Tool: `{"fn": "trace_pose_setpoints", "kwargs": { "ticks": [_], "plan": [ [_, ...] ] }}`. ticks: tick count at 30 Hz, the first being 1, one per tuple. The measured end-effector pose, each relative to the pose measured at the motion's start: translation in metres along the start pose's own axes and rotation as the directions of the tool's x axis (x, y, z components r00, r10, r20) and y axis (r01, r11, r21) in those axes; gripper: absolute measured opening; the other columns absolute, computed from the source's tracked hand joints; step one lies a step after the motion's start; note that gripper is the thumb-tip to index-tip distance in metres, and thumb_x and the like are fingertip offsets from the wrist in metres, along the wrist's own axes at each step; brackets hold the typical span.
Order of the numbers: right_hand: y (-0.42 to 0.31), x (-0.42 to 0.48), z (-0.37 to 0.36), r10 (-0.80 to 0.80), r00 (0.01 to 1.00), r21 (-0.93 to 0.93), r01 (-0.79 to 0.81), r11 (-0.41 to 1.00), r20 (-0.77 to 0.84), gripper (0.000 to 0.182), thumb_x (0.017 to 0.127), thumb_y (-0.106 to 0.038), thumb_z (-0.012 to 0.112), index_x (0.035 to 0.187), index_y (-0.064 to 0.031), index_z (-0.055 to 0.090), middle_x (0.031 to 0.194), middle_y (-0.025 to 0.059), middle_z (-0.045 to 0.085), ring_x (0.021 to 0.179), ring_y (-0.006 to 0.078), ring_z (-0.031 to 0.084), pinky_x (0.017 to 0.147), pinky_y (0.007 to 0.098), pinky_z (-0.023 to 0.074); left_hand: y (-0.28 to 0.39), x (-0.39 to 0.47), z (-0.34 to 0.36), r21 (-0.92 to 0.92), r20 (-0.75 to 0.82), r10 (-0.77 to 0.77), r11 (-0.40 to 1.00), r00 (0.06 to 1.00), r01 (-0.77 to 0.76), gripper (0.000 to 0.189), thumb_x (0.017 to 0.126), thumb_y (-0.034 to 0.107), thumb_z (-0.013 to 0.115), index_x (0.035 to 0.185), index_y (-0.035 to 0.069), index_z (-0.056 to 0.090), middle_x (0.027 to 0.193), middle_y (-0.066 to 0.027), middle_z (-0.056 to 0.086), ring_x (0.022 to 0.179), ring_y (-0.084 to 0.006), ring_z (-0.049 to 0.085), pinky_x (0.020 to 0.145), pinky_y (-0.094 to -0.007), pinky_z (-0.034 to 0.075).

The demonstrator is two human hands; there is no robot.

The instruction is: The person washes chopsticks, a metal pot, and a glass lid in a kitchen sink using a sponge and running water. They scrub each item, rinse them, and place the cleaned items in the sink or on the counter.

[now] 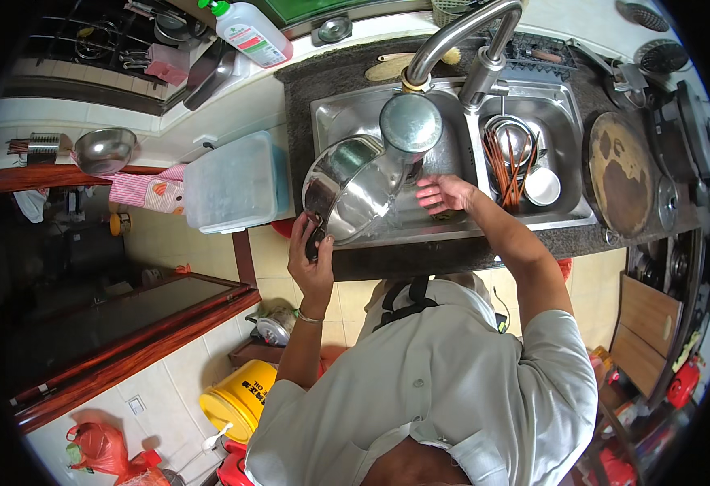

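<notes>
A shiny stainless steel pot (364, 194) lies tilted over the left basin (452, 158) of a double steel sink, its open mouth turned partly to the right. My left hand (311, 249) is closed around the pot's dark side handle (314, 238). To the right of the pot, above the same basin, my right hand (446, 193) is empty with its fingers apart. A round metal-capped tap fitting (411, 123) hangs from the curved steel faucet (452, 33) beside the pot's far rim, covering part of the pot.
The right basin holds brown chopsticks (508, 167), a white bowl (542, 185) and metal ware (516, 133). A round wooden chopping board (621, 173) rests right of the sink. Left are a translucent plastic bin (233, 179) and a pump bottle (255, 33). A yellow bucket (230, 401) stands behind.
</notes>
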State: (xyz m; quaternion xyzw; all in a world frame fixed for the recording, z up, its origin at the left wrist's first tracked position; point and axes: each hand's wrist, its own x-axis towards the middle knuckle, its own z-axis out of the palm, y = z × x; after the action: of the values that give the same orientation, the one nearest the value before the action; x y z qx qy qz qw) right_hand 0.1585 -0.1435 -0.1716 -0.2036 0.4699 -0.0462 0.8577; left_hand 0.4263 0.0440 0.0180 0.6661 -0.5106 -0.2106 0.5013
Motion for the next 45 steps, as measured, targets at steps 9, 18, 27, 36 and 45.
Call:
{"fn": "trace_pose_setpoints", "kwargs": {
  "ticks": [9, 18, 27, 36, 45],
  "plan": [
    [0.038, 0.023, -0.010, -0.422, 0.871, -0.966, -0.196, 0.170, -0.251, 0.047, 0.085, -0.040, 0.061, 0.116, -0.0054, 0.063, 0.115, 0.0177, 0.064, 0.111, 0.0353, 0.061, 0.089, 0.0460, 0.0499, -0.007, 0.015, -0.001, 0.293, -0.049, 0.309, 0.913, 0.950, -0.282, 0.042, 0.084, -0.004, 0.062, 0.125, -0.007, 0.053, 0.132, -0.0187, 0.053, 0.115, -0.0270, 0.057, 0.091, -0.0325, 0.049],
    [0.062, 0.085, -0.023, -0.364, 0.915, -0.948, -0.256, -0.191, -0.174, 0.047, 0.087, -0.030, 0.061, 0.125, -0.0054, 0.052, 0.124, 0.0230, 0.058, 0.107, 0.0372, 0.063, 0.088, 0.0440, 0.0498, 0.002, 0.024, -0.003, 0.232, -0.134, 0.213, 0.956, 0.968, -0.178, 0.038, 0.085, 0.000, 0.064, 0.121, -0.009, 0.056, 0.133, -0.0235, 0.051, 0.115, -0.0341, 0.057, 0.095, -0.0380, 0.047],
    [0.030, 0.085, -0.022, -0.461, 0.877, -0.786, 0.190, 0.589, -0.134, 0.019, 0.086, -0.018, 0.062, 0.099, -0.0036, 0.060, 0.094, 0.0132, 0.064, 0.085, 0.0237, 0.065, 0.076, 0.0375, 0.0558, -0.004, 0.024, -0.005, 0.377, -0.082, 0.315, 0.888, 0.946, -0.263, 0.035, 0.085, 0.002, 0.064, 0.116, -0.011, 0.059, 0.135, -0.0200, 0.051, 0.118, -0.0313, 0.056, 0.092, -0.0349, 0.049],
    [-0.036, 0.042, 0.027, -0.377, 0.921, 0.243, 0.389, 0.888, -0.096, 0.016, 0.094, -0.014, 0.048, 0.106, -0.0060, 0.054, 0.092, 0.0077, 0.064, 0.080, 0.0202, 0.064, 0.072, 0.0362, 0.0564, -0.006, 0.026, -0.017, 0.399, -0.033, 0.460, 0.820, 0.887, -0.411, 0.012, 0.080, -0.002, 0.068, 0.081, -0.008, 0.058, 0.134, -0.0263, 0.048, 0.116, -0.0370, 0.056, 0.079, -0.0355, 0.059],
    [-0.060, 0.014, 0.056, -0.394, 0.900, 0.365, 0.435, 0.823, -0.185, 0.011, 0.091, -0.018, 0.053, 0.093, -0.0082, 0.058, 0.078, 0.0044, 0.061, 0.069, 0.0204, 0.064, 0.072, 0.0371, 0.0574, 0.011, 0.040, -0.045, 0.617, 0.105, 0.555, 0.614, 0.825, -0.492, 0.024, 0.077, -0.001, 0.071, 0.097, 0.000, 0.058, 0.134, -0.0271, 0.048, 0.109, -0.0400, 0.059, 0.087, -0.0372, 0.053]
  ]
}}
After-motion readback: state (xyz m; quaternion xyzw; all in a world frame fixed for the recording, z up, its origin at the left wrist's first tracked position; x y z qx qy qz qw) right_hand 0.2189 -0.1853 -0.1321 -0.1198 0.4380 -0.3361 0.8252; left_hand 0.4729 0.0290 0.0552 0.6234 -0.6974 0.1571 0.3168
